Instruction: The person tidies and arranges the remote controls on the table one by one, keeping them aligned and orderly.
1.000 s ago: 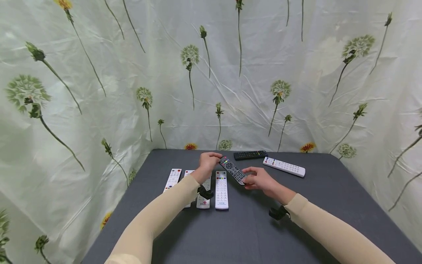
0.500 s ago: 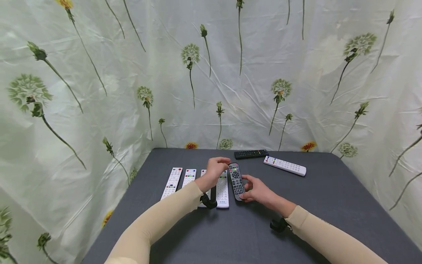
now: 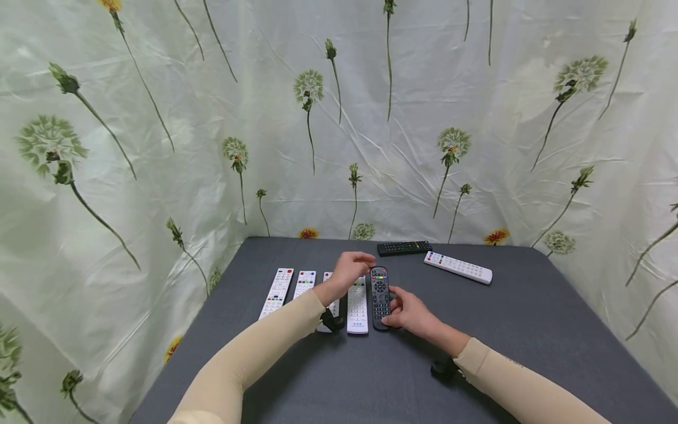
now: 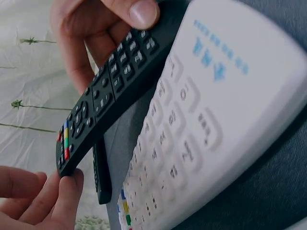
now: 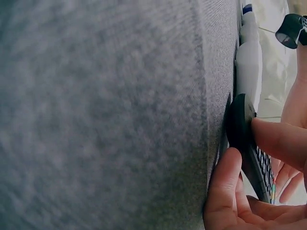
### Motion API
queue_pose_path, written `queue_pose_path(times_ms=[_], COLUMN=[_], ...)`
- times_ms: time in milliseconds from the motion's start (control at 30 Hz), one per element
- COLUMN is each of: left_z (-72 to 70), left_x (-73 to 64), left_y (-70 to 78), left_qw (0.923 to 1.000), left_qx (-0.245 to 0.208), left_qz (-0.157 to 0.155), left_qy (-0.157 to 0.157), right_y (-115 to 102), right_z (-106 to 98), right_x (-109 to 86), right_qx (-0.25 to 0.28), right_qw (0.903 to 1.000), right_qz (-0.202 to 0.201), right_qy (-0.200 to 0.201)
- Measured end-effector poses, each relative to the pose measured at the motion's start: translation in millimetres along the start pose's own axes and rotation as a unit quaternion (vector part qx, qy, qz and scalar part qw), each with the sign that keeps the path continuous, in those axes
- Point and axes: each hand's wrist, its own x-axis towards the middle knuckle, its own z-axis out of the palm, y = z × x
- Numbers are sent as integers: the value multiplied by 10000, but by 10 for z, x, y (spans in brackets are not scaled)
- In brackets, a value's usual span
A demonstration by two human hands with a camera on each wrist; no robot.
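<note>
A slim black remote control [image 3: 380, 297] with a row of coloured buttons lies lengthwise at the right end of a row of white remotes, close over the table. My right hand [image 3: 410, 315] grips its near end, thumb [image 5: 278, 141] on the button face and fingers at the side and below. At its far end is my left hand [image 3: 349, 274], whose fingertips [image 4: 72, 184] pinch around the tip in the left wrist view. Just left of the black remote lies a white remote [image 3: 357, 312] with pale blue lettering. My left wrist partly covers another white remote [image 3: 328, 324].
Farther left on the dark grey table [image 3: 339, 377] lie two more white remotes, one at the row's end [image 3: 277, 292] and one beside it [image 3: 304, 282]. Toward the back are a black remote [image 3: 404, 248] and a slanted white remote [image 3: 458, 267]. A flowered curtain [image 3: 397, 194] hangs behind.
The black remote has turned from a slant to nearly straight and come down beside the row. Both hands have moved with it, the left one rightward and the right one slightly nearer.
</note>
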Motion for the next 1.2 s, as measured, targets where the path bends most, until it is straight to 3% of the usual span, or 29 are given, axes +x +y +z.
queue_pose_path(times_ms=[233, 500, 833, 1200], left_z=[-2, 28, 77, 59], left_x=[81, 189, 265, 243], left_y=[-25, -23, -12, -17], left_qw=[9974, 9926, 9912, 9895], left_qx=[658, 1088, 1210, 1342], left_qz=[-35, -49, -78, -108], left_qy=[-297, -531, -537, -535], right_y=[2, 36, 24, -11], right_z=[20, 26, 23, 32], right_x=[10, 24, 27, 22], right_qx=[-373, -483, -460, -438], right_qw=[9993, 9987, 9988, 9988], right_qz=[85, 142, 144, 231], right_qy=[-49, -59, -46, 30])
